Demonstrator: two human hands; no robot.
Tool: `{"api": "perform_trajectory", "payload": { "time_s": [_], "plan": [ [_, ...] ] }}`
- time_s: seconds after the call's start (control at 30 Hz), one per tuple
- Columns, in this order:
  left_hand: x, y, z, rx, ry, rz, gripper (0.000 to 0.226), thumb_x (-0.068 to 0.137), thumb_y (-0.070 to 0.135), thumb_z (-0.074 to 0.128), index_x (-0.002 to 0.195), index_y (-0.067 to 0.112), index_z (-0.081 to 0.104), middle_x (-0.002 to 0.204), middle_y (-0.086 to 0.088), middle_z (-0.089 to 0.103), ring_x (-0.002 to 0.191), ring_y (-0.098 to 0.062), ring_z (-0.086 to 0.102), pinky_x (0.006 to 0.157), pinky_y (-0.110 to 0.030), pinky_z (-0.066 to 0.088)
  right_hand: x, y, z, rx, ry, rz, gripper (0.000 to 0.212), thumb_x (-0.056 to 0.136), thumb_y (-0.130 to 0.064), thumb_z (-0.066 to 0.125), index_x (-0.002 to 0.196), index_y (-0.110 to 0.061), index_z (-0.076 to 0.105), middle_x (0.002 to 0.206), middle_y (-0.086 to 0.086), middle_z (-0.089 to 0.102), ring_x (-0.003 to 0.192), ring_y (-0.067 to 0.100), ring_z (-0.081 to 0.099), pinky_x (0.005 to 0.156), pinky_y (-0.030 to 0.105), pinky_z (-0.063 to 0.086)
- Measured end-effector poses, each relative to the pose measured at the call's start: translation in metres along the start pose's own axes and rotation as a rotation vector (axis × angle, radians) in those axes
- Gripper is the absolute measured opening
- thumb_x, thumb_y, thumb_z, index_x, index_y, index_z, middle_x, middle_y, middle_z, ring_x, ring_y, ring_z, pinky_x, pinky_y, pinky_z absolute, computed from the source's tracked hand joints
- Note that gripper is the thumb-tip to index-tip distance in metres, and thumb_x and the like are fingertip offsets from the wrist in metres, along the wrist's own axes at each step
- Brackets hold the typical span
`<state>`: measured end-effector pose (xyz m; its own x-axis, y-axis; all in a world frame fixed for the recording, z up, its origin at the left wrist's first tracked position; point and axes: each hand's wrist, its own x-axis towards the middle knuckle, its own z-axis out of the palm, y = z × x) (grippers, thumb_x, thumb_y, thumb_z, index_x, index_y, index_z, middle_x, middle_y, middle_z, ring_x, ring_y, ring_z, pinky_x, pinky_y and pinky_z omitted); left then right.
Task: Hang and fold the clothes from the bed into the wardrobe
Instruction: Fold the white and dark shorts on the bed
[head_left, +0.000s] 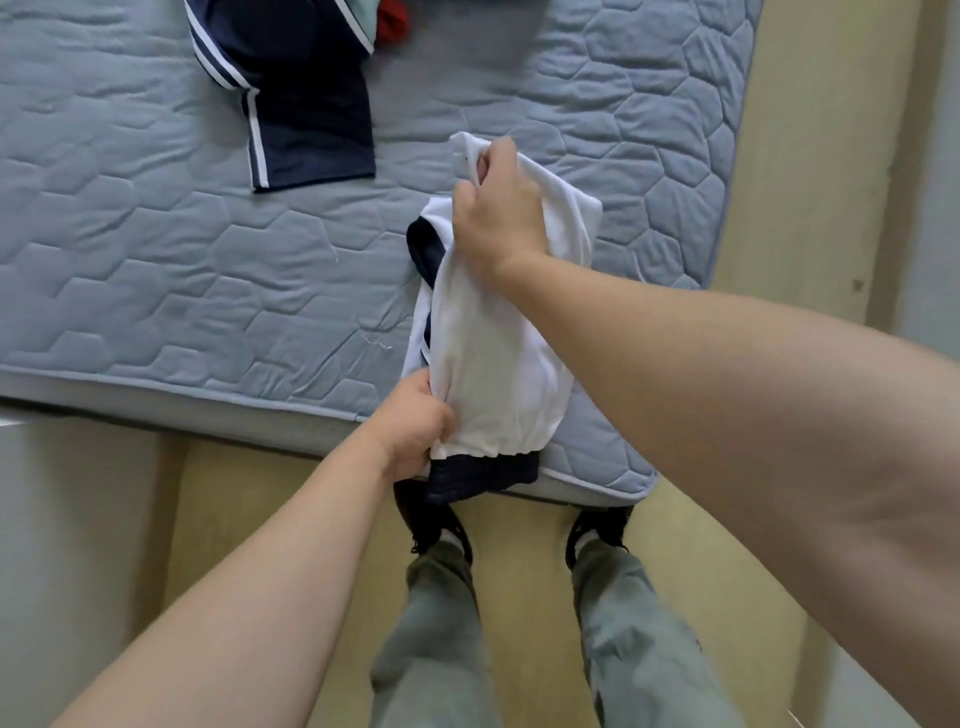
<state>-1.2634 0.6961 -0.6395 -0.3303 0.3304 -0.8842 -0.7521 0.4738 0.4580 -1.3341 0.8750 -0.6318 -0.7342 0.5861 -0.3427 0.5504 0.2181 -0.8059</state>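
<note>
— From the head camera, what are we seeing in the way of containers?

— We are seeing no wardrobe, drawer or basket in this view. We are looking down at the bed (156, 260), a bare blue-grey quilted mattress carrying the clothes.

— And what are we holding?

— We are gripping a white garment (498, 353) with both hands. Our right hand (496, 213) is closing in a fist around its far end, lifting that end off the mattress. Our left hand (415, 426) is pinching the near edge, fingers curled around the fabric. The garment is hanging between the two hands over the near corner of the bed, with a dark navy part (483, 478) showing under its lower hem and another dark edge peeking out on its left side.

— What else is lying on the bed?

— A navy garment with white stripes (306, 104) is lying flat near the top of the view, well apart from the white one. Just beside it, at the upper edge, a red piece (392, 21) and a pale green piece (363, 8) are poking into view.

— And the room?

— We are standing on a yellowish floor (519, 545) right at the mattress corner, with black shoes (436, 525) and grey-green trousers (436, 623) showing below. The floor is also running along the right side of the bed.
</note>
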Motion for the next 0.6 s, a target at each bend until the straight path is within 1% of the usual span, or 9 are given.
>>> {"api": "perform_trajectory", "payload": {
  "time_s": [0.1, 0.17, 0.2, 0.27, 0.33, 0.4, 0.47, 0.53, 0.6],
  "plan": [
    [0.016, -0.004, -0.025, -0.08, 0.089, -0.02, 0.056, 0.073, -0.027, 0.027, 0.102, 0.005, 0.063, 0.089, -0.012, 0.072, 0.08, -0.032, 0.071, 0.056, -0.034, 0.057, 0.013, -0.007, 0.035, -0.057, -0.082, 0.016, 0.009, 0.091, -0.014, 0.041, 0.098, -0.018, 0.036, 0.072, -0.003, 0.048, 0.06, 0.014, 0.046, 0.053, 0.033, 0.035],
    [0.032, -0.01, -0.041, -0.1, 0.182, -0.03, 0.054, 0.076, -0.023, 0.028, 0.098, 0.01, 0.065, 0.086, -0.008, 0.073, 0.076, -0.027, 0.071, 0.056, -0.034, 0.058, 0.021, -0.003, 0.052, -0.11, -0.122, 0.042, 0.009, 0.092, -0.019, 0.043, 0.099, -0.018, 0.038, 0.077, -0.003, 0.051, 0.066, 0.015, 0.05, 0.061, 0.035, 0.042],
    [0.041, -0.014, -0.049, -0.063, 0.253, -0.023, 0.05, 0.078, -0.019, 0.031, 0.096, 0.013, 0.066, 0.085, -0.007, 0.073, 0.076, -0.026, 0.071, 0.058, -0.035, 0.058, 0.024, 0.001, 0.06, -0.123, -0.142, 0.057, 0.012, 0.092, -0.026, 0.047, 0.1, -0.019, 0.039, 0.08, -0.004, 0.054, 0.07, 0.015, 0.053, 0.065, 0.035, 0.044],
    [0.059, -0.022, -0.065, 0.176, 0.416, 0.029, 0.035, 0.084, -0.008, 0.039, 0.095, 0.014, 0.064, 0.087, -0.003, 0.07, 0.08, -0.024, 0.066, 0.062, -0.033, 0.055, 0.022, 0.015, 0.069, -0.136, -0.163, 0.096, 0.026, 0.091, -0.041, 0.052, 0.105, -0.022, 0.042, 0.089, -0.004, 0.059, 0.08, 0.016, 0.059, 0.071, 0.035, 0.048],
    [0.069, -0.033, -0.076, 0.398, 0.488, 0.069, 0.021, 0.087, 0.004, 0.048, 0.098, 0.018, 0.059, 0.087, 0.007, 0.063, 0.08, -0.015, 0.06, 0.058, -0.026, 0.044, 0.011, 0.036, 0.068, -0.218, -0.143, 0.143, 0.031, 0.091, -0.043, 0.052, 0.111, -0.022, 0.044, 0.105, -0.001, 0.061, 0.094, 0.021, 0.059, 0.08, 0.037, 0.047],
    [0.077, -0.039, -0.082, 0.482, 0.456, 0.071, 0.015, 0.089, 0.017, 0.055, 0.103, 0.021, 0.054, 0.091, 0.01, 0.06, 0.079, -0.009, 0.056, 0.059, -0.024, 0.038, -0.006, 0.062, 0.059, -0.368, -0.043, 0.171, 0.028, 0.092, -0.034, 0.05, 0.116, -0.02, 0.048, 0.119, 0.005, 0.054, 0.112, 0.027, 0.051, 0.092, 0.04, 0.042],
    [0.081, -0.038, -0.084, 0.449, 0.395, 0.03, 0.017, 0.092, 0.034, 0.057, 0.104, 0.023, 0.053, 0.097, 0.007, 0.06, 0.078, -0.007, 0.054, 0.059, -0.024, 0.036, -0.028, 0.085, 0.05, -0.466, 0.074, 0.248, 0.033, 0.092, -0.033, 0.052, 0.122, -0.018, 0.048, 0.127, 0.008, 0.047, 0.121, 0.029, 0.043, 0.098, 0.043, 0.037],
    [0.086, -0.031, -0.088, 0.347, 0.315, -0.019, 0.032, 0.093, 0.048, 0.055, 0.109, 0.02, 0.055, 0.099, 0.009, 0.06, 0.082, -0.006, 0.055, 0.063, -0.025, 0.04, -0.047, 0.105, 0.043, -0.435, 0.138, 0.397, 0.044, 0.09, -0.042, 0.055, 0.126, -0.018, 0.046, 0.132, 0.01, 0.044, 0.124, 0.031, 0.041, 0.099, 0.045, 0.038],
    [0.092, -0.022, -0.091, 0.219, 0.204, -0.04, 0.045, 0.091, 0.051, 0.06, 0.12, 0.016, 0.058, 0.11, 0.007, 0.065, 0.095, -0.012, 0.062, 0.081, -0.032, 0.051, -0.061, 0.123, 0.037, -0.332, 0.144, 0.59, 0.06, 0.087, -0.057, 0.056, 0.131, -0.017, 0.043, 0.135, 0.011, 0.043, 0.125, 0.033, 0.044, 0.101, 0.045, 0.04]
  ]
}}
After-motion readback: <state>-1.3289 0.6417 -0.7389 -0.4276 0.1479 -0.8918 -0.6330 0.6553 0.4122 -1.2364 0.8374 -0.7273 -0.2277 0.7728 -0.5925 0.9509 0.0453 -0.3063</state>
